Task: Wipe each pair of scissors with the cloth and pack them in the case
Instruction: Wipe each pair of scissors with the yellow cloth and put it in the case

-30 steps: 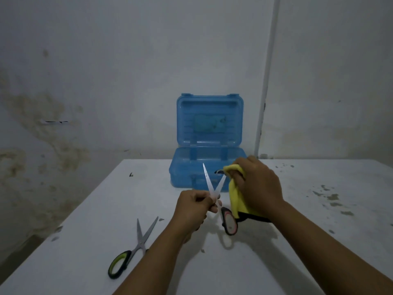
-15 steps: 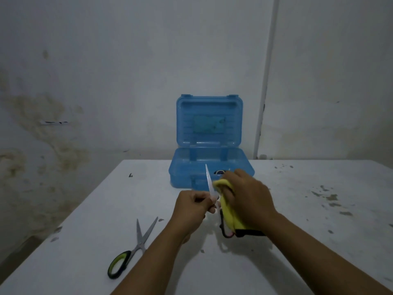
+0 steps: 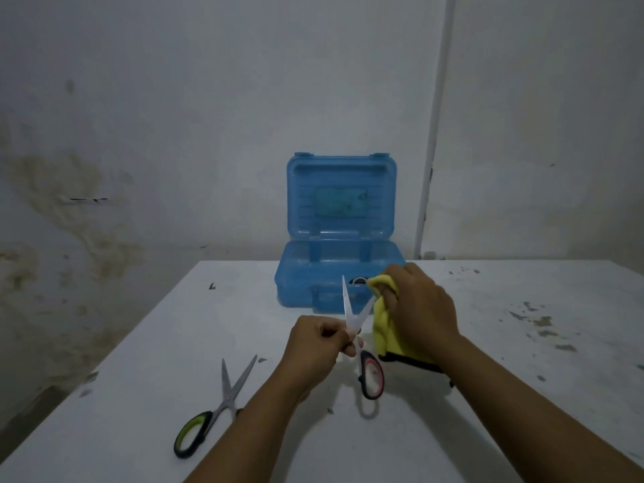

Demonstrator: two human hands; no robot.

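Hands wiping open scissors over white table, dim room.
Green-handled scissors (image 3: 215, 406) lie at 7 o'clock on scuffed table (image 3: 522, 343); left hand (image 3: 319, 343) pinches red-handled scissors (image 3: 360, 339) at pivot, right hand (image 3: 418, 315) grips yellow cloth (image 3: 381, 325) against one blade; open blue case (image 3: 339, 245) at 12 o'clock; stained wall (image 3: 104, 169) behind.

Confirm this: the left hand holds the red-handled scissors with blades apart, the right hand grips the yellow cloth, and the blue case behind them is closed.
The case is wrong: it is open, lid upright, as the head view shows. The rest stands: left hand holds the red-handled scissors with blades apart, right hand grips the cloth.
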